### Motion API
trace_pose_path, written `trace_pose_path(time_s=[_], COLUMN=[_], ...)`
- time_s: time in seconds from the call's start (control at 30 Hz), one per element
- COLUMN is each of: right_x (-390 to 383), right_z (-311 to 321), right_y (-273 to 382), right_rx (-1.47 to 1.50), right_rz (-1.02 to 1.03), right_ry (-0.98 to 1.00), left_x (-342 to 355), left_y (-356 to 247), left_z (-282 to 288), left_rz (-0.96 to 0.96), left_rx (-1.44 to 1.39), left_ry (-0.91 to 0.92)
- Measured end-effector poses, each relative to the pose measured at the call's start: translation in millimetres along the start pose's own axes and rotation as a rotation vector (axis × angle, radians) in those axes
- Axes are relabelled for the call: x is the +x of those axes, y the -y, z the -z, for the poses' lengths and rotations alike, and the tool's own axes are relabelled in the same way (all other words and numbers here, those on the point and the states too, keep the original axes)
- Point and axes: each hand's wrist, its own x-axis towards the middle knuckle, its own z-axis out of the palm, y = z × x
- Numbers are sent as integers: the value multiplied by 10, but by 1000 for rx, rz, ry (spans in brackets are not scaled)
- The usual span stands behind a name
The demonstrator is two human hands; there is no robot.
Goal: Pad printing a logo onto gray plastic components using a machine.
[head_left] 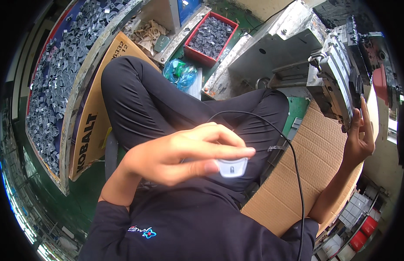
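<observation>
- Part (pixel 232 168) is small and pale, curved along its lower edge, with a dark mark on the face. Pinched in left hand (pixel 180 152), thumb against fingers, over the crossed legs (pixel 145 93), marked face to camera.
- Right hand (pixel 359 141) is raised at the machine (pixel 336 78), fingers pointing up by the lower end of its block. Touching or gripping: can't tell at this angle.
- 2 hands well apart. Only the left visibly carries anything.
- Step in hand, my read: part check, marked face turned up for a look. Could equally be a transfer; can't settle it from this.
- Next move, as I judge it, calls for a light edge pinch off the mark, a path clear of the black cable (pixel 299 180), and right fingers out of the block before anything there shuts.
- Stock: dark pieces in red bin (pixel 199 57) beyond the legs, grey pieces in big tray (pixel 89 61) at left. Held part looks paler than both; same kind or not, can't tell.
- Cardboard (pixel 276 187) sits beside the right forearm.
</observation>
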Motion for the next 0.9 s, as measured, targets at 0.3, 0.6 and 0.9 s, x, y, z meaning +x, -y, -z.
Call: trace_pose_path(time_s=[0.3,0.6,0.9], right_x=[51,28,-351], right_z=[-4,43,599], right_y=[14,219,-435], right_rx=[-16,-123,-178], right_rz=[52,214,-145], right_ry=[-13,-29,-247], left_x=[144,731,656], left_y=[713,1803,1669], left_z=[626,1344,861], left_rz=[571,844,796], left_rx=[315,1196,917], left_ry=[479,-20,294])
